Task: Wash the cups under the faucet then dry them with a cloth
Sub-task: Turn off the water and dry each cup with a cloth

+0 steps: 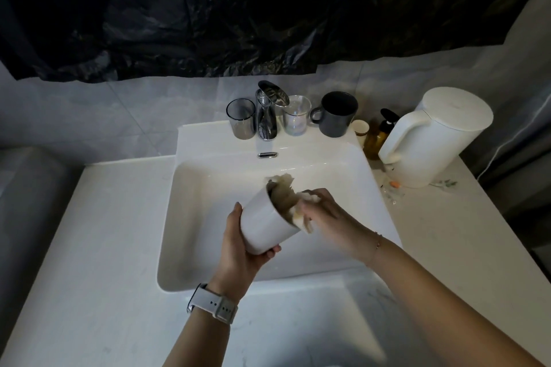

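White ceramic cup (267, 222): left hand (238, 243) grips its base; right hand (320, 210) pinches beige cloth (286, 198) inside. Rotate cup, wiping to bottom.

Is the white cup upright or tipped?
Tipped: the left hand holds the white cup slanted, mouth up-right, with the cloth stuffed in.

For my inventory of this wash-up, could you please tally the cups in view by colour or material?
White cups: 1, the white cup gripped by the left hand while the right hand works the cloth into it.
Clear glass cups: 2, the smoky glass and the clear glass.
Dark grey mugs: 1, the grey mug.
Total: 4
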Available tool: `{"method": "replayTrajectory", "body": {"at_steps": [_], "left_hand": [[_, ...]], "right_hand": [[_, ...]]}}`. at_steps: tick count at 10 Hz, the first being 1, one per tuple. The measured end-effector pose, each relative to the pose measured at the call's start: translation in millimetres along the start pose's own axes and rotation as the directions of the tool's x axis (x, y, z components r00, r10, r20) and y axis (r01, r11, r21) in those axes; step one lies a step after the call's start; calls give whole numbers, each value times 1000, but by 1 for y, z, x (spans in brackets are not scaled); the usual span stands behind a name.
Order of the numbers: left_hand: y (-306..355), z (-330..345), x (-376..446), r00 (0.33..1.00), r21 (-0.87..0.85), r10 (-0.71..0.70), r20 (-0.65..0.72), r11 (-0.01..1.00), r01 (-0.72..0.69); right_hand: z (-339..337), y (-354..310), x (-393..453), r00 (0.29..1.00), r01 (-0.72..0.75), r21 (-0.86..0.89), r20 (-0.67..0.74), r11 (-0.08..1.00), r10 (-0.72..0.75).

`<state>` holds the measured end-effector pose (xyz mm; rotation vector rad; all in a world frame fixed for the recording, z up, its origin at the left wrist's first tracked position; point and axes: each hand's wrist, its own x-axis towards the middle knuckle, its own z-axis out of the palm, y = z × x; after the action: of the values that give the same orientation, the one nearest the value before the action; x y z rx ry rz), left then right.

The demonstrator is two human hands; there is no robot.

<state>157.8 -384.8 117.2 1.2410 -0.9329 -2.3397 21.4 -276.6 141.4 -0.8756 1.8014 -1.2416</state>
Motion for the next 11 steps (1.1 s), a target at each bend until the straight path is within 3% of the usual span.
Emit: {"method": "replayTrajectory", "body": {"at_steps": [1, 2, 3, 4, 5, 6, 7, 8, 9, 10, 11], "left_hand": [[-2, 3, -2, 1000, 11, 29, 1, 1000, -29], [-1, 6, -5, 994, 67, 96, 46, 993, -99], [2, 7, -7, 982, 194, 156, 108, 965, -175], [10, 10, -6, 972, 328, 139, 192, 924, -197], [22, 17, -5, 970, 409, 24, 244, 904, -125], [32, 19, 1, 976, 437, -81, 201, 899, -15], [33, 18, 5, 960, 470, -209, 189, 877, 98], [25, 17, 8, 950, 455, -254, 182, 878, 148], [16, 24, 6, 977, 447, -175, 122, 889, 103], [6, 28, 7, 993, 491, -1, 115, 869, -56], [2, 24, 5, 991, 520, 30, 131, 849, -94]], "right_hand": [[4, 1, 6, 989, 16, -103, -147, 995, -31], [7, 5, 13, 961, -121, -84, -258, 989, 96], [9, 9, 18, 973, -155, 93, -159, 984, 168], [3, 6, 17, 962, -268, 140, 87, 953, 258], [-1, 5, 13, 966, -257, 63, 27, 964, 255], [0, 1, 22, 987, -124, 74, -95, 990, 131], [6, -9, 26, 949, -191, 137, -227, 972, 218], [-4, -9, 23, 979, -142, -151, -167, 978, 117], [-5, 5, 15, 993, -47, -326, -120, 944, 8], [4, 23, 10, 981, -27, -97, -192, 995, 8], [5, 23, -3, 961, -13, -115, -274, 993, -19]]}}
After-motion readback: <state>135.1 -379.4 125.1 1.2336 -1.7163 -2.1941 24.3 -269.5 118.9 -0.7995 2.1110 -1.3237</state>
